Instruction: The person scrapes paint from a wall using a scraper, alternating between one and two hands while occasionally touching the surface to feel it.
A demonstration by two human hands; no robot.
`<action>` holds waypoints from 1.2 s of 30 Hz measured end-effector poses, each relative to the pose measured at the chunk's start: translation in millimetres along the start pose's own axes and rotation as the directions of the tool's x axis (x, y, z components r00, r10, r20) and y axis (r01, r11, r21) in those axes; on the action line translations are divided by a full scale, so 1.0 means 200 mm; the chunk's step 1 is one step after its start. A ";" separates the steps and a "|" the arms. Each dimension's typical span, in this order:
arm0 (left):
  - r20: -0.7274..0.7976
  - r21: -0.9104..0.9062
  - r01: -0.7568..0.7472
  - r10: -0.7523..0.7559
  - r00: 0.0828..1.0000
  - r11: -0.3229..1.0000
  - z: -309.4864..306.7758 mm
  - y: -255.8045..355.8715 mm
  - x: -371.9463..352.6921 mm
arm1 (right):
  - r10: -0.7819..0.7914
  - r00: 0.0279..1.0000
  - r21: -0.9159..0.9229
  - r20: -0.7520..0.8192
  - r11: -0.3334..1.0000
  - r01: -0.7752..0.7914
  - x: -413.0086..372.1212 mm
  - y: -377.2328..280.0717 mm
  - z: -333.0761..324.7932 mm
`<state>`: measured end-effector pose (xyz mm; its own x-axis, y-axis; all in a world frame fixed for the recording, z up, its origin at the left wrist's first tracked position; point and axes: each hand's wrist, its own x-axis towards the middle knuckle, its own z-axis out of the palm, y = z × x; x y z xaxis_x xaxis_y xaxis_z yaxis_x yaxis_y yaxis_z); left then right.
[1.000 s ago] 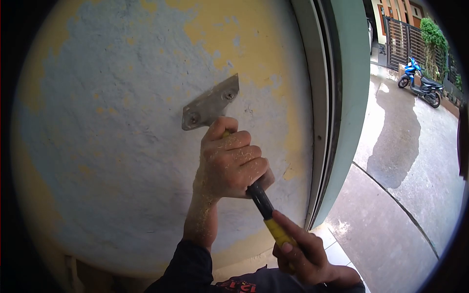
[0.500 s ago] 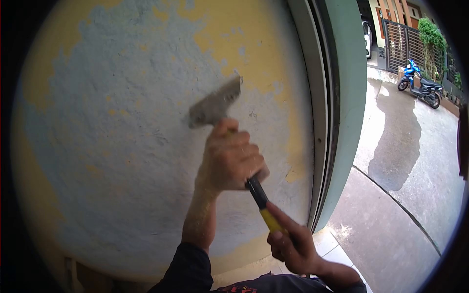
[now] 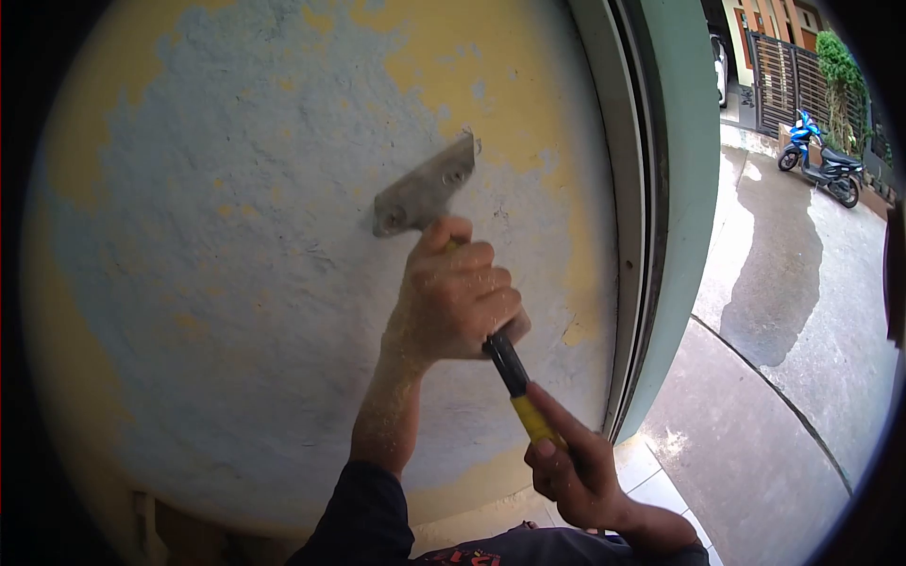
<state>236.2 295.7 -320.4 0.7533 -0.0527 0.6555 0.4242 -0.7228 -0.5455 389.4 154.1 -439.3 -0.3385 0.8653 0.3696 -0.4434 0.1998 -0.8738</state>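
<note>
A long-handled scraper (image 3: 427, 191) has its wide metal blade at the wall, by the lower edge of a yellow paint patch. My left hand (image 3: 464, 294) is wrapped round the upper part of its handle, close below the blade. Lower down, my right hand (image 3: 578, 472) grips the black and yellow handle near its end, one finger stretched along it. The wall (image 3: 255, 274) shows a large bare grey-white area with ragged yellow paint around it and small yellow flecks within. Pale dust lies on my left forearm.
A door or window frame (image 3: 634, 264) with a green edge stands right of the wall. Beyond it, a concrete driveway (image 3: 755, 406) carries a wet patch. A blue scooter (image 3: 819, 160) is parked near a slatted fence (image 3: 788, 80). White floor tiles (image 3: 651, 486) lie below.
The scraper blade and both hands have shifted slightly up and right in the view. The surroundings have shifted right too. Both hands keep their hold on the handle.
</note>
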 end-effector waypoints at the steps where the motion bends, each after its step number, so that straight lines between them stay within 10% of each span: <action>1: -0.009 0.006 -0.006 0.006 1.000 1.000 -0.01 -0.02 0.01 | 0.005 1.000 -0.007 0.001 1.000 -0.005 -0.01 -0.02 0.02; 36: -0.031 0.001 0.005 -0.005 1.000 1.000 -0.10 -0.09 0.09 | -0.043 0.995 0.045 0.092 0.998 0.039 0.06 -0.16 0.08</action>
<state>232.6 292.8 -287.8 0.7356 -0.0703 0.6737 0.4281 -0.7225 -0.5429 387.0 150.4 -401.8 -0.3939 0.8100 0.4344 -0.4936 0.2122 -0.8434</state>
